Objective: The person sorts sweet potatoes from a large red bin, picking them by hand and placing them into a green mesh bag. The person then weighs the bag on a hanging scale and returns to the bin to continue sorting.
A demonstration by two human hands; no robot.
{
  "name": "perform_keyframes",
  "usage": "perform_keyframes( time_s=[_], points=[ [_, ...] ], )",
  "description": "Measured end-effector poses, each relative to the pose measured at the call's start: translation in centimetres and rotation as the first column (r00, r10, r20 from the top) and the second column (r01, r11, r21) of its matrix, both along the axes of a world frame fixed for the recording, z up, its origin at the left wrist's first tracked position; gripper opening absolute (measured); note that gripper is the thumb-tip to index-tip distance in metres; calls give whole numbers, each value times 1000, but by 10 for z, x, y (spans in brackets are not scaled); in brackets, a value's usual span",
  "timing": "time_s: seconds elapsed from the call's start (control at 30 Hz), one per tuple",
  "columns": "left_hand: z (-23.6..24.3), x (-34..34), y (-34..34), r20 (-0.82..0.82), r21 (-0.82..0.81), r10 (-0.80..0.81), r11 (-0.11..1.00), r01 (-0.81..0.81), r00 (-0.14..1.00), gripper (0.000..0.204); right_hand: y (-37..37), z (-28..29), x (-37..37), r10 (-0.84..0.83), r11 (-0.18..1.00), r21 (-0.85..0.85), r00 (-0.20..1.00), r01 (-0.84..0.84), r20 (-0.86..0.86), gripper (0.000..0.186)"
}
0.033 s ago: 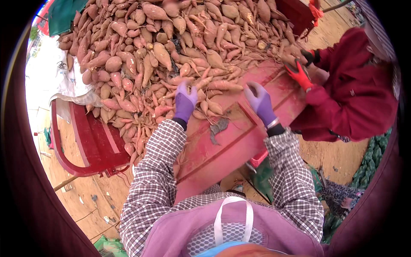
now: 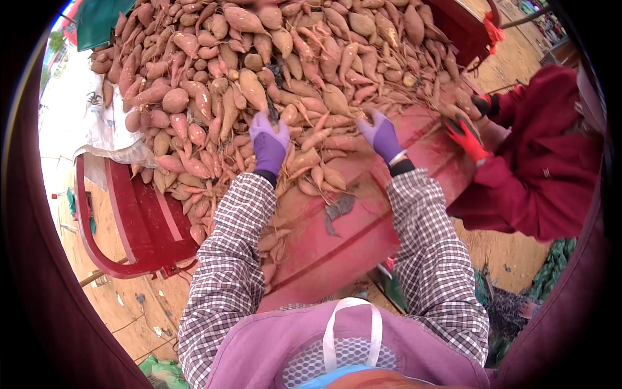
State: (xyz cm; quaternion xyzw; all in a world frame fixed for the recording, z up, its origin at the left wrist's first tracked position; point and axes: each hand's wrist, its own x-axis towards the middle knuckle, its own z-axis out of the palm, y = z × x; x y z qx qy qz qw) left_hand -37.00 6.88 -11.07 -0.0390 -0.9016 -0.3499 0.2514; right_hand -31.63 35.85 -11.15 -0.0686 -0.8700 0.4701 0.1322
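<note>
A large heap of sweet potatoes (image 2: 214, 97) covers the far part of a red metal bed (image 2: 330, 246). My left hand (image 2: 269, 144), in a purple glove, rests against the near side of the heap, thumb apart from the fingers and no sweet potato in its grasp. To the right, my right hand (image 2: 385, 137), gloved alike, reaches to the heap's edge. Its thumb and fingers are apart around the end of a sweet potato (image 2: 337, 102), and whether they touch it I cannot tell. Several loose sweet potatoes (image 2: 334, 178) lie between my hands.
At the right a co-worker in a dark red top (image 2: 538, 162) has a red-gloved hand (image 2: 468, 137) at the heap. A dark dry leaf (image 2: 338, 211) lies on the bed. A curved red rail (image 2: 87, 227) and a white sheet (image 2: 97, 123) are at the left.
My right hand has moved left and up to the edge of the heap. My left hand has shifted slightly left and forward. The co-worker appears farther right and lower.
</note>
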Motion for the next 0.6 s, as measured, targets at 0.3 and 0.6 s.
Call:
perform_keyframes(
  time_s=[0.3,0.6],
  points=[
    [35,-134,-22,327,-637,528,736,-230,783,101,-73,-61,-144,-199,953,294,889,78,411,97],
    [3,-20,-39,588,-520,355,854,4,727,80,-34,-18,-24,461,815,-543,797,-205,391,64]
  ],
)
